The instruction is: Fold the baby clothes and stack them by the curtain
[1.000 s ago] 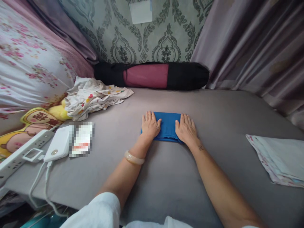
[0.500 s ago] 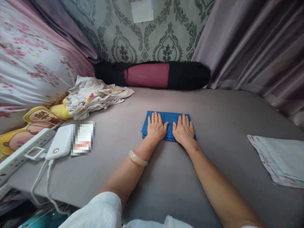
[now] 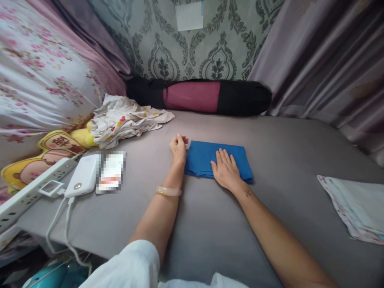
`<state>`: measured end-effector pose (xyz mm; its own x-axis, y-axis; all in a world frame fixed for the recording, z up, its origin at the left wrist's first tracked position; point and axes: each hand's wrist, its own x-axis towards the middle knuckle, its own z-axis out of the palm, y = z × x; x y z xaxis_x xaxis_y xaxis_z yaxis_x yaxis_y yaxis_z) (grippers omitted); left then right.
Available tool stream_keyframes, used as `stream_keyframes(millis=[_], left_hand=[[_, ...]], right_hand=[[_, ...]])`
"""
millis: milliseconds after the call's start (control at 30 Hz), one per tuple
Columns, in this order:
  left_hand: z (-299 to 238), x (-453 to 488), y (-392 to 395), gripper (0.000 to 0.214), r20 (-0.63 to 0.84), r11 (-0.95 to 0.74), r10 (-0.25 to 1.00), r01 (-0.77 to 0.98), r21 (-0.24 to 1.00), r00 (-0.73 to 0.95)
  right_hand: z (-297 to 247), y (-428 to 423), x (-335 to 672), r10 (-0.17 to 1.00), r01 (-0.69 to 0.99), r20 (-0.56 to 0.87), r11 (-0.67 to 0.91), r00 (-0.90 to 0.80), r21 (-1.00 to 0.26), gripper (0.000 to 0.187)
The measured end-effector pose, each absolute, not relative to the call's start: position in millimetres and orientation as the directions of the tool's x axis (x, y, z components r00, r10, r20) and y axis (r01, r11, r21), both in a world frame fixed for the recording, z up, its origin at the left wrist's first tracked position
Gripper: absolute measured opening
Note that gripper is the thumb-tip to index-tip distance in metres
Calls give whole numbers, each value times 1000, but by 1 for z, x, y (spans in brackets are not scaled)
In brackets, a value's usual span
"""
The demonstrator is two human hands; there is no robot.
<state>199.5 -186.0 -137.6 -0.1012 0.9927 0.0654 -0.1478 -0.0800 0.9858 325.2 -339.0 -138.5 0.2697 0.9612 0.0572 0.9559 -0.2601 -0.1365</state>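
A folded blue cloth [image 3: 199, 158] lies flat on the grey bed surface in front of me, its layered edge toward me. My right hand [image 3: 226, 168] is open and rests palm down on the cloth's right half, fingers spread. Just beside the cloth's left edge is my left hand [image 3: 179, 149], turned on its side with the fingers curled in. I see nothing in it; whether it touches the cloth's edge I cannot tell. A pale bangle [image 3: 169, 191] circles my left wrist.
At the back lies a long black and maroon bag [image 3: 192, 97]. Crumpled white printed fabric [image 3: 126, 120], a yellow plush [image 3: 27, 172], a power strip [image 3: 36, 186], a white power bank [image 3: 84, 176] with cables and a blurred card [image 3: 111, 172] are left. Folded light cloth [image 3: 357, 208] lies right.
My left hand has lifted off the top of the blue cloth, moved left to its edge and curled. My right hand stays flat on the cloth, slightly left of before. The view has shifted slightly.
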Motion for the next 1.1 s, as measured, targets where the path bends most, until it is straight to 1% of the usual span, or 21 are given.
stream_keyframes(millis=[67, 133, 267, 433, 567, 700, 933, 1000, 1100], left_hand=[[-138, 195, -180, 35, -46, 13, 991, -250, 968, -126], [-138, 193, -176, 35, -101, 52, 984, -309, 950, -145], [-138, 193, -174, 34, -96, 41, 987, -367, 929, -132], [-139, 195, -174, 31, -135, 76, 985, -424, 903, -111], [-142, 195, -172, 33, -162, 98, 980, -432, 896, -114], [-142, 195, -170, 31, -196, 117, 972, -465, 878, -126], [-138, 196, -169, 28, -262, 155, 957, -544, 824, -124], [-138, 196, -168, 28, -274, 167, 954, -543, 823, -121], [-138, 195, -168, 27, -289, 181, 949, -536, 825, -124]], right_hand=[[-136, -339, 326, 962, 958, 54, -258, 267, -127, 65], [-133, -338, 326, 963, 958, 41, -262, 268, -115, 64], [-124, -326, 322, 961, 956, -2, -275, 276, -106, 63], [-122, -298, 311, 972, 964, 44, -220, 229, -150, 65], [-131, -288, 311, 961, 948, 15, -270, 277, -166, 65], [-138, -289, 314, 960, 947, 30, -271, 280, -174, 66], [-130, -284, 308, 954, 936, -14, -296, 299, -191, 66], [-125, -278, 298, 956, 939, 7, -286, 293, -191, 64], [-120, -266, 280, 969, 954, 51, -227, 241, -194, 63]])
